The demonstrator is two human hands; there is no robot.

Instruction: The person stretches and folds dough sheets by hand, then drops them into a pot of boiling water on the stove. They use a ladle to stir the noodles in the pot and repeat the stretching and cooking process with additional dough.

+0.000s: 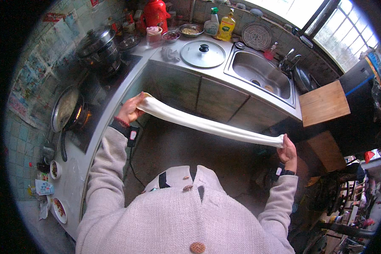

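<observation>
A long white strip of dough [209, 123] hangs stretched in the air over the floor, sagging a little between my hands. My left hand [131, 109] grips its upper left end, close to the edge of the stove counter. At the other end, my right hand [286, 151] pinches the strip between thumb and fingers, below the sink corner. To the left, a long-handled pan [66, 108] with pale, steaming contents stands tilted in view over a lit gas burner [80, 116].
A glass lid [203, 54] lies on the white counter beside the steel sink [257, 71]. A wooden board [324, 103] juts out at the right. Behind the pan stands a lidded steel pot [98, 47]. Small bowls [60, 210] sit on the left counter; a cable hangs near my left sleeve.
</observation>
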